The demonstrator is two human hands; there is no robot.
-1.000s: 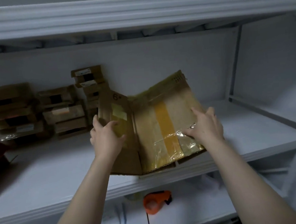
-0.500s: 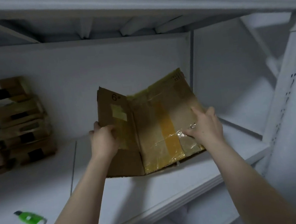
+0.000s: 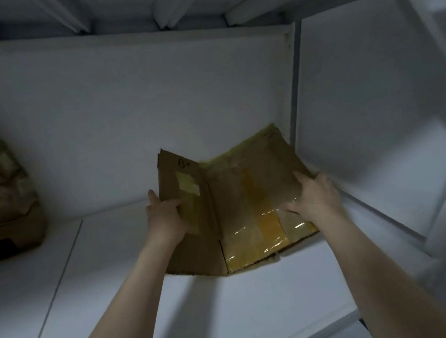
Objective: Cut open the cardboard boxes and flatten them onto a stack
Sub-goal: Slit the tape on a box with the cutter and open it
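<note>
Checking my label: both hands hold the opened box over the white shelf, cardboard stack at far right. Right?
No: head view shows the cardboard stack at far left, not right. The left hand and right hand do hold the opened box over the white shelf.

Your left forearm (image 3: 136,294) enters from about 7 o'clock and your right forearm (image 3: 375,263) from about 5 o'clock. Both are bare from the frame's lower edge up to the wrist. Your left hand (image 3: 166,218) and right hand (image 3: 315,201) are bare too, backs and fingers uncovered. The dim light leaves your nails and knuckle detail too soft to make out.
</note>
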